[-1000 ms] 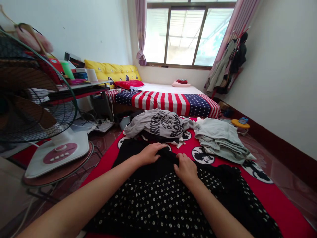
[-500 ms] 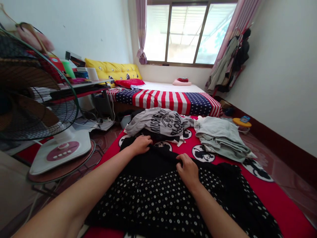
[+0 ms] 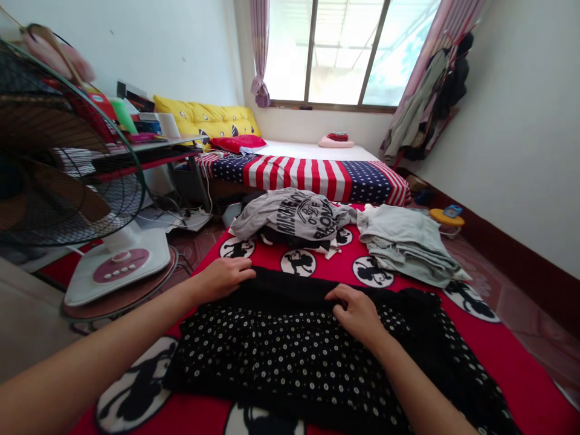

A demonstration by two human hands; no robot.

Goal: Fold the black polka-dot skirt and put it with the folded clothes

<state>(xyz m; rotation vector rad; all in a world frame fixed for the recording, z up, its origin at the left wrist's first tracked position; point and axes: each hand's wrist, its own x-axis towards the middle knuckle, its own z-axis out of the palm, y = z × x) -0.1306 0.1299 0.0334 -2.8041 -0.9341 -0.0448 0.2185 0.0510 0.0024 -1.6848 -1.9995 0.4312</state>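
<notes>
Here, black dotted garment [image 3: 290,356] under fingers [image 3: 242,273] of both hands.

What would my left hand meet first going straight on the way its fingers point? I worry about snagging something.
Probably nothing but the black garment's top edge; the left hand points rightward along it, toward the right hand.

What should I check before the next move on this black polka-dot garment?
1. Left hand on the far edge of the polka-dot garment: ok, resting at its left corner.
2. Right hand gripping the same edge: ok, fingers curled over the fabric.
3. Garment lying flat on the red mat: not ok, its right side is bunched.
4. Far edge straight between the hands: ok, roughly level.
5. Grey printed shirt and pale folded pile apart from the garment: ok, red mat shows between.
6. Near hem even: cannot tell, it runs out of view.
</notes>
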